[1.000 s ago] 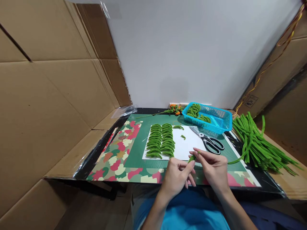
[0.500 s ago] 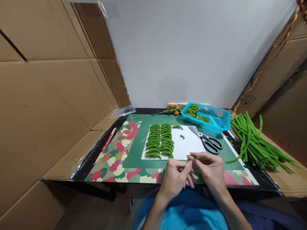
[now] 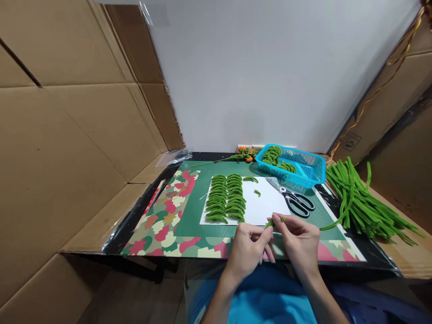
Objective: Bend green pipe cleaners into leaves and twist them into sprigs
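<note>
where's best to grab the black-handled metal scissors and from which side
Probably by the two handle loops of the black-handled metal scissors, coming from the near right: the loops lie that way, while the blades point away and left over the white paper sheet. The right hand is nearest, but pinches a small fuzzy green piece.

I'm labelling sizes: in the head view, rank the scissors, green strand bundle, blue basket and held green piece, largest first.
1. Green strand bundle
2. Blue basket
3. Scissors
4. Held green piece, partly hidden
</note>
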`<state>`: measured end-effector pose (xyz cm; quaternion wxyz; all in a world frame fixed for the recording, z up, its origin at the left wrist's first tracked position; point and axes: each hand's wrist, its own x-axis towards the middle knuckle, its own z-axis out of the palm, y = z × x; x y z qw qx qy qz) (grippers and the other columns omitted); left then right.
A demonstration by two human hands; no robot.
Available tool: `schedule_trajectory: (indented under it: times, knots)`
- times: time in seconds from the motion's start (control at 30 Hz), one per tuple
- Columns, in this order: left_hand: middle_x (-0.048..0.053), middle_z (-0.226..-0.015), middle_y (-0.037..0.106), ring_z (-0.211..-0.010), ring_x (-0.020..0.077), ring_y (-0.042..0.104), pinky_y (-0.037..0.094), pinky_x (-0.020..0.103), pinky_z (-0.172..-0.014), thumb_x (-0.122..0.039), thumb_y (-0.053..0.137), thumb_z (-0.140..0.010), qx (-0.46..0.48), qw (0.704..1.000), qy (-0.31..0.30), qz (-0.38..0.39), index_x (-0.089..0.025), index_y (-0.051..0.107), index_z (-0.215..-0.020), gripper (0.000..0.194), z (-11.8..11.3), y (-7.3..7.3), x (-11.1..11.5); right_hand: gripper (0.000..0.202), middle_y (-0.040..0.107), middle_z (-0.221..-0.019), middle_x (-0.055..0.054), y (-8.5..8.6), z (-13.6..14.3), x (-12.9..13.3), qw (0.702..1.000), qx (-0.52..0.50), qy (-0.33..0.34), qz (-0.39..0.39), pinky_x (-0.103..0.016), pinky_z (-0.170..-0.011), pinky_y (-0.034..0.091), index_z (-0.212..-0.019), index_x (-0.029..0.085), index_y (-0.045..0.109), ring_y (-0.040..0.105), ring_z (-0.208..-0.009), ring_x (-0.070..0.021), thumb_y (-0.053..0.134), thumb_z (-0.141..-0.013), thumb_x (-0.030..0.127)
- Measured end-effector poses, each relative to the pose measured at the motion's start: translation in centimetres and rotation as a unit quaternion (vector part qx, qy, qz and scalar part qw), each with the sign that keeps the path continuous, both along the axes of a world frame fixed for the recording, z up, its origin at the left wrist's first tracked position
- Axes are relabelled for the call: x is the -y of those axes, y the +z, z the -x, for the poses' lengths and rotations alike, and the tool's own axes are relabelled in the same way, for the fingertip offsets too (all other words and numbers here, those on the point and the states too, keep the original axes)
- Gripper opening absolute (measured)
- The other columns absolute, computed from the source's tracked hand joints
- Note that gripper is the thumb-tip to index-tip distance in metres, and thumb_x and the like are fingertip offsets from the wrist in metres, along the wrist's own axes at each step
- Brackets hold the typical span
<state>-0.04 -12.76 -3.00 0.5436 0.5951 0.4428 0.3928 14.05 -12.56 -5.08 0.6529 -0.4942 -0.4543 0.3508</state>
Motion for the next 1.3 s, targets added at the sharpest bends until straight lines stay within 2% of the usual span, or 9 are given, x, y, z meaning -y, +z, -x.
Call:
schedule_trajectory:
  times: [0.13,0.47,0.57,0.67,0.83,1.0,1.13,1.3]
  knots:
    - [0.007,-0.049,0.069,-0.032,0.0085,0.042,0.032,0.021,-0.038,-0.052,0.061,-0.097,0.012,0.999,0.002,0.03,-0.012,0.076,-0.068,0.051,0.0,-0.1,-0.1,0.024,0.084,-0.089,-0.011,0.1,-0.1,-0.1,1.0,-0.029,-0.004,0.004,-0.034,-0.069,0.069,-0.093,0.02,0.086,0.082,-0.077,-0.0271,0.083,-0.086,0.042]
    - [0.006,-0.049,0.068,-0.033,0.0093,0.044,0.033,0.021,-0.039,-0.054,0.062,-0.096,-0.001,1.0,0.014,0.026,-0.013,0.075,-0.069,0.051,-0.1,-0.4,-0.2,0.029,0.084,-0.09,-0.013,0.1,-0.2,-0.6,0.997,-0.072,0.025,0.026,-0.036,-0.072,0.069,-0.094,0.018,0.085,0.083,-0.083,-0.0296,0.087,-0.081,0.044]
    - [0.005,-0.048,0.067,-0.035,0.0097,0.045,0.034,0.022,-0.041,-0.053,0.06,-0.098,-0.029,0.999,0.028,-0.005,-0.015,0.071,-0.061,0.055,-0.2,-0.4,-0.2,0.025,0.085,-0.09,-0.011,-0.1,-0.2,-0.5,0.997,-0.061,0.048,0.022,-0.036,-0.075,0.069,-0.092,0.019,0.085,0.083,-0.084,-0.0293,0.09,-0.078,0.04]
    - [0.004,-0.046,0.065,-0.038,0.0106,0.048,0.037,0.023,-0.046,-0.05,0.058,-0.1,-0.067,0.996,0.038,-0.045,-0.016,0.066,-0.051,0.061,-0.3,-0.5,-0.2,0.023,0.084,-0.088,-0.01,-0.6,-0.3,-0.4,0.997,-0.054,0.045,0.013,-0.034,-0.069,0.068,-0.091,0.02,0.085,0.082,-0.077,-0.0267,0.089,-0.079,0.039]
    - [0.003,-0.05,0.066,-0.042,0.0114,0.051,0.04,0.023,-0.05,-0.052,0.058,-0.101,-0.061,0.997,0.037,-0.038,-0.017,0.063,-0.055,0.058,-0.4,-0.5,-0.3,0.022,0.084,-0.085,-0.009,-0.3,-0.2,-0.3,0.998,-0.053,0.018,0.008,-0.032,-0.066,0.067,-0.09,0.019,0.084,0.079,-0.073,-0.0239,0.089,-0.08,0.039]
    - [-0.002,-0.043,0.051,-0.043,0.0116,0.045,0.035,0.024,-0.049,-0.054,0.051,-0.103,-0.082,0.992,0.072,-0.06,-0.017,0.067,-0.065,0.055,-0.2,-0.6,-0.2,0.022,0.082,-0.084,-0.008,0.1,-0.1,-0.4,0.998,-0.059,0.03,0.006,-0.03,-0.066,0.067,-0.088,0.018,0.081,0.078,-0.07,-0.0216,0.089,-0.08,0.037]
    - [-0.002,-0.045,0.047,-0.047,0.013,0.044,0.03,0.026,-0.049,-0.053,0.053,-0.101,-0.105,0.986,0.103,-0.084,-0.017,0.064,-0.061,0.055,-0.1,-0.8,-0.2,0.024,0.083,-0.084,-0.009,-0.5,-0.1,-0.3,0.997,-0.051,0.054,0.006,-0.034,-0.072,0.068,-0.087,0.018,0.081,0.08,-0.075,-0.0246,0.091,-0.078,0.038]
    - [-0.002,-0.051,0.037,-0.052,0.0116,0.033,0.024,0.029,-0.052,-0.045,0.05,-0.102,-0.142,0.976,0.123,-0.112,-0.017,0.052,-0.055,0.054,-0.4,-1.0,-0.3,0.028,0.083,-0.084,-0.01,-0.8,0.0,0.1,0.998,-0.041,0.055,0.002,-0.035,-0.068,0.068,-0.086,0.019,0.082,0.08,-0.073,-0.0259,0.092,-0.076,0.043]
